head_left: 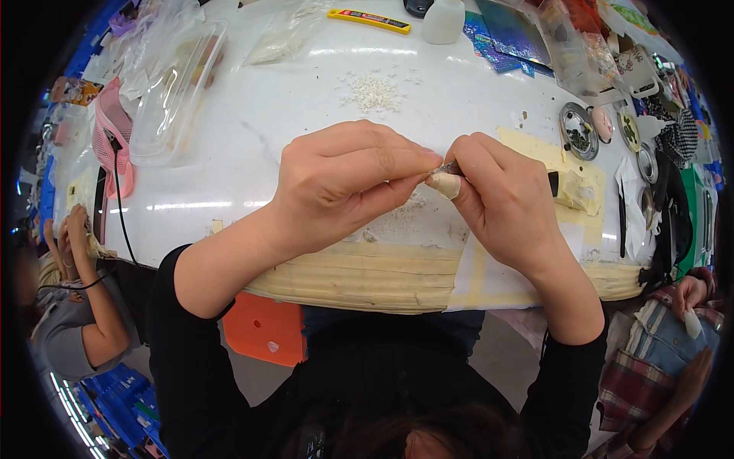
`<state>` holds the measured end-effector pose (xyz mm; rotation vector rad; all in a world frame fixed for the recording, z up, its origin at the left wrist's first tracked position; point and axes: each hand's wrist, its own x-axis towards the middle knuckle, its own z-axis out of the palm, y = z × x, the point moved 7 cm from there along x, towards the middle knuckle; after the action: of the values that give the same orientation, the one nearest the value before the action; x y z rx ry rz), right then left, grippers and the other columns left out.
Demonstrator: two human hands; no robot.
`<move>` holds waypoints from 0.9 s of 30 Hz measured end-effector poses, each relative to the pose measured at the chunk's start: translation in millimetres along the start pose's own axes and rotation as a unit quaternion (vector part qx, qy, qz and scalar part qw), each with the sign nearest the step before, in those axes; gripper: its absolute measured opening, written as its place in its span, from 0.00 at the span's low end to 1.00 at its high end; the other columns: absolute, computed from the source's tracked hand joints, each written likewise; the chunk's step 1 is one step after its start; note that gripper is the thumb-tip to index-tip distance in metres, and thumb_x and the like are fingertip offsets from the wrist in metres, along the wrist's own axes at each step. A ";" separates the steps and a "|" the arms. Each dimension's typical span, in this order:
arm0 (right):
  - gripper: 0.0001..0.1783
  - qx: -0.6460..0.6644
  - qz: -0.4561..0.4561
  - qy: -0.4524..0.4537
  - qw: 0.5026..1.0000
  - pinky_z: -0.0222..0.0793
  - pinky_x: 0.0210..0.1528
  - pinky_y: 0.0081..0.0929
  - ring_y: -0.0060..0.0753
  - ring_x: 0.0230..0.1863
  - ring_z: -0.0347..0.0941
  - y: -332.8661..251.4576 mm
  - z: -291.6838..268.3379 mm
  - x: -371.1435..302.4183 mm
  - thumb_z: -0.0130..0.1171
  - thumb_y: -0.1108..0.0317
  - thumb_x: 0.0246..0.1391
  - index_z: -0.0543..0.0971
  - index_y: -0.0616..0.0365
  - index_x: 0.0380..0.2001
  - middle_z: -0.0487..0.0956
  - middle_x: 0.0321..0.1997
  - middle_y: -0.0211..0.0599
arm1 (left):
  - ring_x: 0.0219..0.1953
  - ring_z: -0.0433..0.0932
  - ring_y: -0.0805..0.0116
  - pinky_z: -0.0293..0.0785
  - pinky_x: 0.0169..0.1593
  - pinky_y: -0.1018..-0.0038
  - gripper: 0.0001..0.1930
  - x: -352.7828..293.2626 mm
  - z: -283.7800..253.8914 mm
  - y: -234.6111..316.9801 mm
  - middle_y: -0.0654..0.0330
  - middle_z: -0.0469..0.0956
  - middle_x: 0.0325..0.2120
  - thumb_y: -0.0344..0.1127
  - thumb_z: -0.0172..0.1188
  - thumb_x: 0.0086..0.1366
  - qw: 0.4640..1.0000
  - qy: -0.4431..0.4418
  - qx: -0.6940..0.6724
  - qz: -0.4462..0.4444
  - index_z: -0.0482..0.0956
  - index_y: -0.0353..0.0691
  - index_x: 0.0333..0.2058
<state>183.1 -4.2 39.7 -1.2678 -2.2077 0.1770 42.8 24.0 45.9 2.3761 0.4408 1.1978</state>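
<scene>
Above the white table, my left hand point(329, 187) and my right hand point(508, 199) meet fingertip to fingertip. Both are closed in a pinch around a small silvery, dark piece point(449, 165), mostly hidden by the fingers, so its kind cannot be made out. Cream tape point(444, 184) wraps the right thumb's tip. Beyond the hands lies a loose heap of tiny white bits point(373, 92). More pale crumbs point(409, 205) are scattered on the tabletop underneath them.
A yellow cutter knife point(369, 21) and a white bottle point(443, 21) are at the far side. Left stands a clear plastic box point(180, 96) beside a pink mesh item point(115, 138). Round tins point(579, 131) sit right. Tape pads the near edge point(359, 279). People sit at both sides.
</scene>
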 end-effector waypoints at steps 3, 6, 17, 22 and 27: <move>0.09 -0.014 -0.012 0.000 1.000 0.67 0.21 0.33 0.38 0.24 0.72 -2.2 -1.9 0.5 0.62 0.66 0.52 0.71 0.54 0.29 0.70 0.24 0.32 | 0.35 0.84 0.62 0.79 0.35 0.75 0.14 0.6 -0.5 1.5 0.56 0.84 0.33 0.16 0.66 0.50 1.000 -0.005 0.006 0.015 0.84 0.34 0.37; 0.09 -0.029 -0.019 -0.001 0.999 0.66 0.21 0.33 0.37 0.23 0.72 -3.4 -3.9 0.3 0.62 0.66 0.52 0.71 0.53 0.29 0.69 0.23 0.32 | 0.34 0.84 0.62 0.80 0.35 0.75 0.14 1.6 -0.1 3.2 0.55 0.84 0.33 0.16 0.66 0.50 1.000 -0.011 0.012 0.022 0.84 0.34 0.37; 0.09 -0.037 -0.022 -0.004 0.999 0.65 0.20 0.33 0.37 0.22 0.72 -5.6 -4.5 0.0 0.63 0.66 0.51 0.71 0.53 0.28 0.69 0.22 0.31 | 0.34 0.84 0.62 0.80 0.35 0.75 0.13 1.8 -1.5 5.5 0.55 0.84 0.32 0.16 0.65 0.50 1.000 -0.013 0.007 0.020 0.84 0.34 0.36; 0.11 -0.044 -0.039 0.004 0.998 0.65 0.20 0.33 0.37 0.22 0.72 -6.9 -4.3 -0.3 0.63 0.64 0.52 0.70 0.53 0.28 0.69 0.22 0.31 | 0.33 0.84 0.63 0.80 0.35 0.75 0.12 0.7 -2.0 3.1 0.55 0.84 0.32 0.17 0.65 0.50 1.000 -0.015 -0.015 -0.004 0.84 0.33 0.35; 0.13 -0.025 -0.041 0.013 0.999 0.65 0.20 0.33 0.37 0.22 0.71 -5.0 -2.9 0.0 0.63 0.60 0.54 0.69 0.53 0.28 0.69 0.22 0.32 | 0.32 0.83 0.64 0.79 0.35 0.76 0.10 1.6 -2.3 3.4 0.55 0.84 0.31 0.17 0.65 0.50 0.999 -0.017 -0.021 -0.025 0.84 0.32 0.34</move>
<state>180.9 -7.4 44.0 -1.1958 -2.2499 0.0725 42.1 22.4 50.0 2.3325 0.4551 1.1316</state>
